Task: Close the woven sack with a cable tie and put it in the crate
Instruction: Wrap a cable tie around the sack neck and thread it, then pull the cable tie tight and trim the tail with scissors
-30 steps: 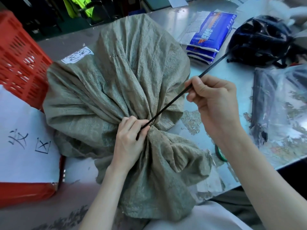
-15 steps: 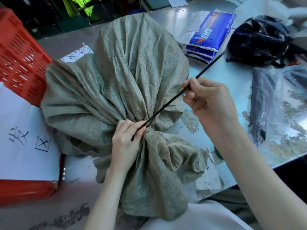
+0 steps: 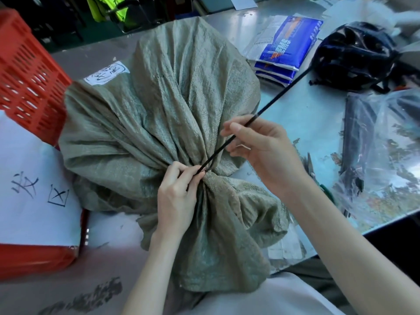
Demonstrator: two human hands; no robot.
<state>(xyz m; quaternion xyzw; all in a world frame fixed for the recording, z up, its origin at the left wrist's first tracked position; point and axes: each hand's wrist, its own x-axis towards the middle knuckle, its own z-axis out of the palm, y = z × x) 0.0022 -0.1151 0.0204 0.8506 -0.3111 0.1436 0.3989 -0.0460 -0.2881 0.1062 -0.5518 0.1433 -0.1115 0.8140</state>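
You have one sack lying on the surface, its neck gathered near you, and one black tie running up and right from that neck. One red crate stands at the left, just beside the sack. Farther off sit one stack of blue packs, one dark helmet, one clear bag and one pair of scissors.

Your left hand pinches the neck, its grip clamped on the tie where it meets the cloth. Your right hand is raised beside the sack, thumb and fingers loosely curled, the tie passing between them; its grip looks slack, half apart.
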